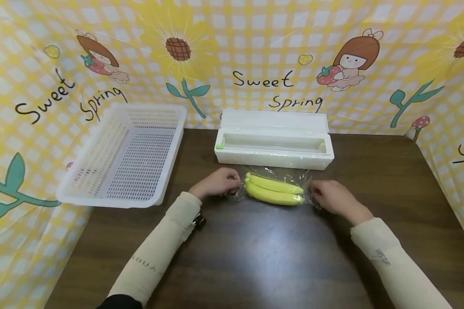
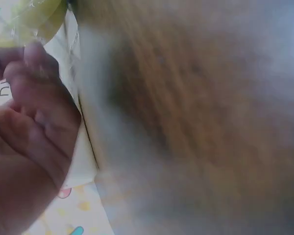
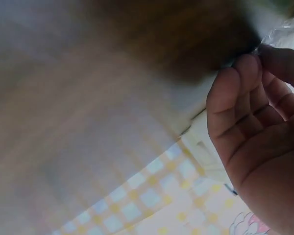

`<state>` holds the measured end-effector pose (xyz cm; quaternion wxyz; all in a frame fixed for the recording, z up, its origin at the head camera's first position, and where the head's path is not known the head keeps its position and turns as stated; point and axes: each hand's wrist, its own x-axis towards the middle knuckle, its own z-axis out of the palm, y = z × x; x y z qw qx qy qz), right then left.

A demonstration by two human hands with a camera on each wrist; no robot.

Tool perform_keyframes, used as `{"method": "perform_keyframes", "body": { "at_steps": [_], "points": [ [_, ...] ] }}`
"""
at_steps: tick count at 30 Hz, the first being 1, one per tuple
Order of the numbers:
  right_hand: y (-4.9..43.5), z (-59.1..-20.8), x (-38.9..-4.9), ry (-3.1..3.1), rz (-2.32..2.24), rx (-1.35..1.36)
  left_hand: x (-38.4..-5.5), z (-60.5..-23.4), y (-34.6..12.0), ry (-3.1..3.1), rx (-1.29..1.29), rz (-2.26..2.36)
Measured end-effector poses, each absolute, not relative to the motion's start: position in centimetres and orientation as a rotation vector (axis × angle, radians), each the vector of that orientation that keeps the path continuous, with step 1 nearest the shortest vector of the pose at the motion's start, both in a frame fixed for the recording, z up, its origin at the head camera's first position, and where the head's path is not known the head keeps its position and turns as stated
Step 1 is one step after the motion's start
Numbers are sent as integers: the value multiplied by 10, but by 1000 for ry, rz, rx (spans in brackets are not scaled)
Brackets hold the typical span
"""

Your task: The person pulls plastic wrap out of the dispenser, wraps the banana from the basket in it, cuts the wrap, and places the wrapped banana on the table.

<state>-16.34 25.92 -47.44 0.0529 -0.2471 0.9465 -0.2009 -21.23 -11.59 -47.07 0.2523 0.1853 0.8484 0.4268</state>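
Two or so yellow bananas lie side by side on the dark table, wrapped in clear plastic film. My left hand has curled fingers and pinches the film at the left end of the bananas. At the other end my right hand pinches the film between thumb and fingers. In the left wrist view the bananas show at the top left, beyond the left hand. A piece of film sticks out past the fingertips of the right hand in the right wrist view.
Behind the bananas stands a long white film dispenser box with its lid raised and a green piece at its left end. A white plastic basket sits at the left. A yellow checked cloth hangs behind the table.
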Motion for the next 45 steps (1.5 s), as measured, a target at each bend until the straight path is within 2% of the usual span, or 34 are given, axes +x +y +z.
{"method": "perform_keyframes", "body": {
  "at_steps": [6, 12, 19, 22, 27, 31, 35, 45],
  "points": [
    [279, -469, -159, 2861, -700, -665, -203, -461, -121, 2270, 552, 1208],
    [275, -447, -135, 3098, -753, -624, -188, -443, -124, 2669, 562, 1127],
    [229, -451, -109, 3106, -645, -986, -176, -433, -98, 2849, 1129, 641],
    [220, -462, -112, 3074, -591, -1019, -180, -441, -89, 2834, 1179, 543],
    [220, -472, -131, 3044, -818, -1021, -195, -455, -84, 2724, 871, 893],
    [225, -471, -151, 2912, -1055, -835, -205, -457, -79, 2628, 583, 1172],
    [227, -470, -169, 2763, -1211, -608, -213, -458, -72, 2592, 424, 1269],
    [217, -468, -193, 2639, -1471, -279, -218, -457, -58, 2670, 87, 1403]
  ]
}}
